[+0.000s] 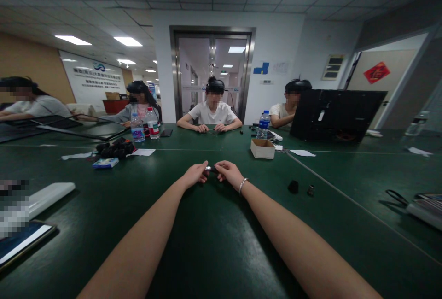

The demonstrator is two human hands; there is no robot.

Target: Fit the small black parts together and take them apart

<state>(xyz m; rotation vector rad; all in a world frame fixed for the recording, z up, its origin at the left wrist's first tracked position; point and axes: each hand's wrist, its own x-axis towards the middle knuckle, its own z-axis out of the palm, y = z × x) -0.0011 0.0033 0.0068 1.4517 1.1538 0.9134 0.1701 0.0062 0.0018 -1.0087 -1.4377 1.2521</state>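
Both my hands meet over the green table (210, 230), in the middle of the view. My left hand (195, 174) is closed round a small silver metal part (208, 168), mostly covered by the fingers. From the other side, my right hand (229, 173), with a bracelet at the wrist, pinches a small black part (214, 169). The two parts touch or nearly touch; I cannot tell whether they are joined. Right of my right hand, a black cap-like piece (293, 187) and a small dark metallic cylinder (311, 190) rest on the table.
Ahead stands a small open cardboard box (262, 149) near a water bottle (264, 121). A heap of black parts (115, 148) and a blue packet (105, 163) lie left. A phone (26, 243) is near left, a black monitor (336, 114) far right. Several people sit opposite.
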